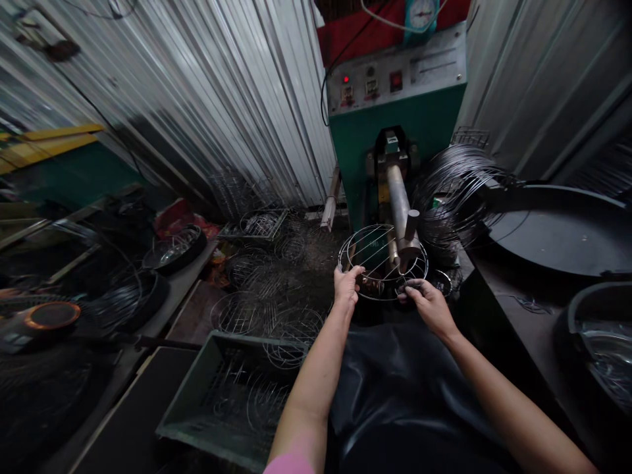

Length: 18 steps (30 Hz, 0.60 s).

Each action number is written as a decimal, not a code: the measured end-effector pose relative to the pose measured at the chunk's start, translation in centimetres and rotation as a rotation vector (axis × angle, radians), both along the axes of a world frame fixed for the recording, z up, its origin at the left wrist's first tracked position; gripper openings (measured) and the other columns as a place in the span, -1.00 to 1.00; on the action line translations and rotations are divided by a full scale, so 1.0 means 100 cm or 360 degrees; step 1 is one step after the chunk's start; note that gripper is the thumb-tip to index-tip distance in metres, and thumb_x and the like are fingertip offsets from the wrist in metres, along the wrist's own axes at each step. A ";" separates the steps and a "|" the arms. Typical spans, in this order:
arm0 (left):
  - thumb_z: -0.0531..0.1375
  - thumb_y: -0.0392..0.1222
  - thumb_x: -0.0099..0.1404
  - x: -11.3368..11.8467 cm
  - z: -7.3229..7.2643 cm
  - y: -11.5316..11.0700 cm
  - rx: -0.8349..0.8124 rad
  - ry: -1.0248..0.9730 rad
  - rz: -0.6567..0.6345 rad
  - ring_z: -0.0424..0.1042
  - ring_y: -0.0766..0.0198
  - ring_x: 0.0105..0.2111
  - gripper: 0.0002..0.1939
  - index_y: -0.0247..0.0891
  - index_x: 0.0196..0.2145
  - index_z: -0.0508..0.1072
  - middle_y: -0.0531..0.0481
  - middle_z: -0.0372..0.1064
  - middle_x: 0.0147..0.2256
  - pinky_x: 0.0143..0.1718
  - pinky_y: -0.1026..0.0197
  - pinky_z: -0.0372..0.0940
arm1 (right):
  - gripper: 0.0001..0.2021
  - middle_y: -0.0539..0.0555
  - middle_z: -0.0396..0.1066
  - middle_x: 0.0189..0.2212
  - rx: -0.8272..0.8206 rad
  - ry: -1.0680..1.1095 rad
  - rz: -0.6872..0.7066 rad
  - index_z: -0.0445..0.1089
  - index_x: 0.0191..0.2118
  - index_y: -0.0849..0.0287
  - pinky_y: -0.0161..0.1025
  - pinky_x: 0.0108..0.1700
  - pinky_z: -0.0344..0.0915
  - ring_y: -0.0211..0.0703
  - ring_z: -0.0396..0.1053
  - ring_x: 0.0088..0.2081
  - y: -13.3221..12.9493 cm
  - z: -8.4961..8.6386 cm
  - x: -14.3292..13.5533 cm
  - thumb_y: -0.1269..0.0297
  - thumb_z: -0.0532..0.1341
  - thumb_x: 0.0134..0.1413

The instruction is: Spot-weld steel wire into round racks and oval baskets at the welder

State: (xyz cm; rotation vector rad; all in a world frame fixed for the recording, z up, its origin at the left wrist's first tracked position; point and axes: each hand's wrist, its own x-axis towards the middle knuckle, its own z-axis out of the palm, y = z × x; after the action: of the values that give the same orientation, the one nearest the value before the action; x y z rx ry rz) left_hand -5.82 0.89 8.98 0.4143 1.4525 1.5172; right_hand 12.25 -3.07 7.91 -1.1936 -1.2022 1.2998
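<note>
A round wire rack (374, 245) with parallel bars lies under the metal arm (401, 197) of a green machine (395, 105). My left hand (347, 287) grips the rack's left rim, thumb on top. At the rack's front right, below the arm's tip, my right hand (425, 299) has its fingers pinched together near the rim. What it pinches is small and dark, and I cannot make it out. The tip of the machine's arm stands over the right part of the rack.
A green crate (182, 395) with wire pieces stands at the lower left, and wire rings (237, 313) lie behind it. Coiled wire (457, 184) sits right of the machine. Farther right are a large dark pan (557, 230) and a black tub (573, 309).
</note>
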 end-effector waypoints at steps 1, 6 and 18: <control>0.36 -0.26 -0.26 0.000 0.001 0.001 -0.0012 -0.0004 0.0005 0.06 0.57 -0.73 -0.45 -0.28 -0.26 0.27 0.26 0.08 -0.63 -0.73 0.46 -0.18 | -0.69 0.03 0.46 -0.47 -0.0002 -0.0009 0.0007 0.29 -0.31 0.15 -0.17 -0.27 0.40 -0.12 0.47 -0.40 0.002 0.000 0.001 0.03 0.23 -0.10; 0.36 -0.26 -0.26 0.002 0.003 0.004 -0.0101 -0.0023 0.0016 0.07 0.56 -0.74 -0.52 -0.29 -0.34 0.27 0.23 0.12 -0.63 -0.75 0.45 -0.19 | -0.71 0.03 0.46 -0.49 -0.0003 -0.0035 -0.0002 0.30 -0.32 0.16 -0.15 -0.26 0.40 -0.12 0.46 -0.42 0.008 -0.002 0.000 0.06 0.24 -0.10; 0.35 -0.22 -0.26 0.000 0.003 -0.001 -0.0181 -0.0047 -0.0056 -0.02 0.55 -0.75 -0.60 -0.27 -0.46 0.24 0.24 0.04 -0.67 -0.78 0.43 -0.17 | -0.84 0.02 0.42 -0.48 -0.0535 0.0542 -0.0241 0.38 -0.37 0.17 -0.31 -0.49 0.41 -0.31 0.35 -0.56 -0.019 -0.025 0.064 0.31 0.31 -0.18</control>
State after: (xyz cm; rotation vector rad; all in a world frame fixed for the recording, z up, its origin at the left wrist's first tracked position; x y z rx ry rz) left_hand -5.86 0.83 9.29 0.3458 1.4928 1.3998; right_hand 18.69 -4.99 5.39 -1.2085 -0.6535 1.5541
